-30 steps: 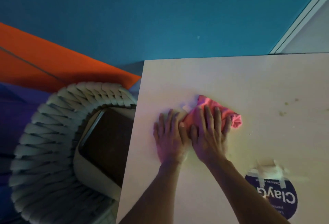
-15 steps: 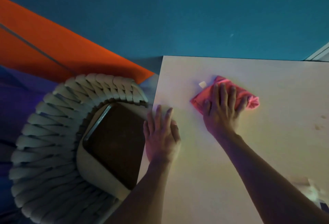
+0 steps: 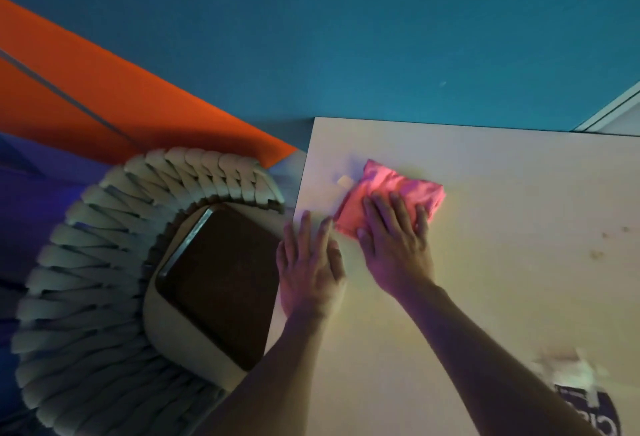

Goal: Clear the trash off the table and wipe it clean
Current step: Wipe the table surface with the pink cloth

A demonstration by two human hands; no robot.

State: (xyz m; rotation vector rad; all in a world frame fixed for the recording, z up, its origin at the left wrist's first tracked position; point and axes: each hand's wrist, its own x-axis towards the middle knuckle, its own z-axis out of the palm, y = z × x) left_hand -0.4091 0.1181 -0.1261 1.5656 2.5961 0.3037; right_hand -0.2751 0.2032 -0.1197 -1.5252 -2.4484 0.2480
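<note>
A folded pink cloth [image 3: 391, 189] lies near the far left corner of the pale table [image 3: 502, 279]. My right hand [image 3: 394, 241] presses flat on it with straight, spread fingers. My left hand [image 3: 310, 269] rests open at the table's left edge, just left of the cloth, fingers straight. A small pale scrap [image 3: 344, 180] lies beside the cloth's left corner. Small brown crumbs [image 3: 597, 253] dot the table to the right. A crumpled white wrapper [image 3: 571, 370] sits at the near right on a dark round label [image 3: 585, 418].
A woven pale basket [image 3: 90, 279] stands on the floor left of the table, with a bin lined in dark brown [image 3: 221, 279] inside it, right under the table's left edge. Orange and blue floor mats lie beyond.
My right hand has slid the cloth back toward me and left, closer to my left hand. The left hand stays at the table's left edge. The view shifted.
</note>
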